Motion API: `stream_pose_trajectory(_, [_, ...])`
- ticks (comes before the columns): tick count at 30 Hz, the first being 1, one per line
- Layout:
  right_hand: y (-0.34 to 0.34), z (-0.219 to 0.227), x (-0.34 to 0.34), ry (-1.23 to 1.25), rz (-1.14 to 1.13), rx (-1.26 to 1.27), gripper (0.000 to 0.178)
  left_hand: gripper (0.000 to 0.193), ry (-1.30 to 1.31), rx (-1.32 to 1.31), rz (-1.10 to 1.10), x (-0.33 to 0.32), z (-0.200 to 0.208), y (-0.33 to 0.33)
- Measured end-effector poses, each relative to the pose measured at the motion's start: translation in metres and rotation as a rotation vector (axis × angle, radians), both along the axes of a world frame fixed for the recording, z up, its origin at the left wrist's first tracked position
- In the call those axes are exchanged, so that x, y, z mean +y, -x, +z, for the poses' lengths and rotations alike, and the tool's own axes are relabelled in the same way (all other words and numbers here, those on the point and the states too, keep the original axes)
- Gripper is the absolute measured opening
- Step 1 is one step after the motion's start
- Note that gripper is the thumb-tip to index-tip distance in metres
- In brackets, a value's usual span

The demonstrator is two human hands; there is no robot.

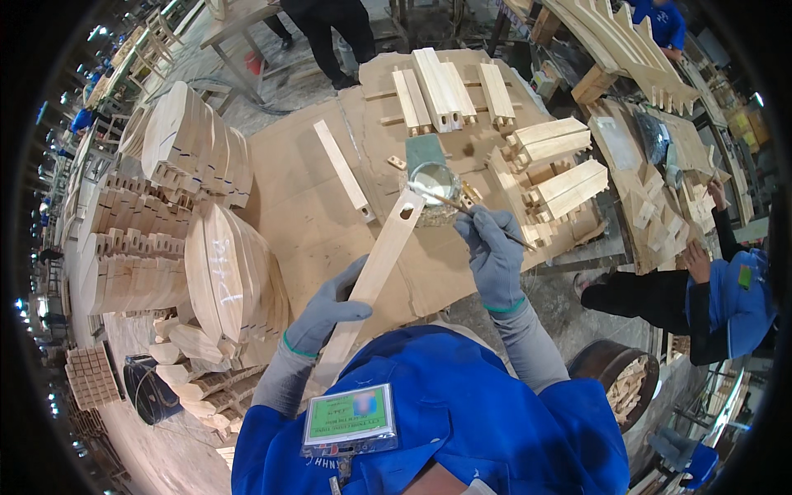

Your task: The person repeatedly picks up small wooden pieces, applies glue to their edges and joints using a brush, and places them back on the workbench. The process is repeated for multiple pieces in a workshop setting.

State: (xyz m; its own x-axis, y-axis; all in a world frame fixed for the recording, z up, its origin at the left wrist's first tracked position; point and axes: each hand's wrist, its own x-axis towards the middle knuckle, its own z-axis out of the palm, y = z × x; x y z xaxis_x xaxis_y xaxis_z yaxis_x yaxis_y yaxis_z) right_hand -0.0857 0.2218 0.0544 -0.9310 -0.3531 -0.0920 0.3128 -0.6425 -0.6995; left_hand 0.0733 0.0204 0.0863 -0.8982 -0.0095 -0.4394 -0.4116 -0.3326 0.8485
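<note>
A worker's left hand [326, 313] and right hand [493, 252] wear gray gloves [501, 280] trimmed green at the wrists, with light-gray sleeves [535, 351] and a royal-blue shirt [503, 421]. At the shirt's 9 o'clock, 1 clear holder [351, 448] carries a green-and-white badge [342, 417]; white lettering [322, 462] sits at its 7 o'clock.

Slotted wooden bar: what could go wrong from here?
The slotted wooden bar in the left hand ends close to the round container; a swing might bump it. The thin stick in the right hand appears to reach over that container and could catch its rim. Curved wood pieces are stacked left of the left forearm, so a wide elbow might knock them.
</note>
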Motion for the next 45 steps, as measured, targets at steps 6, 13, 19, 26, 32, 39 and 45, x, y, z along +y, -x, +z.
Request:
stream_pose_trajectory(6, [-0.003,0.0,0.012,-0.014,0.067,-0.071,0.003,0.101,0.011,-0.006,0.023,-0.005,-0.008,-0.005])
stream_pose_trajectory(13, [0.001,0.011,0.007,-0.035,0.164,0.018,0.005,0.102,0.024,0.009,-0.004,-0.008,-0.006,-0.007])
stream_pose_trajectory(19, [0.031,0.014,0.004,-0.023,0.074,0.029,0.007,0.102,0.007,0.015,0.015,-0.009,-0.011,-0.011])
stream_pose_trajectory(26, [0.057,0.111,-0.012,-0.517,0.426,0.544,0.018,0.102,0.014,-0.015,-0.009,-0.008,-0.008,-0.009])
stream_pose_trajectory(32, [0.063,0.126,-0.02,-0.652,0.645,0.82,0.013,0.105,0.037,-0.006,-0.047,-0.011,-0.019,-0.015])
stream_pose_trajectory(39, [0.063,0.122,-0.017,-0.628,0.636,0.825,0.016,0.105,0.018,-0.033,-0.035,-0.009,-0.019,-0.021])
stream_pose_trajectory(45, [0.057,0.118,-0.02,-0.559,0.678,0.759,0.021,0.104,0.039,-0.047,-0.058,0.0,-0.007,-0.016])
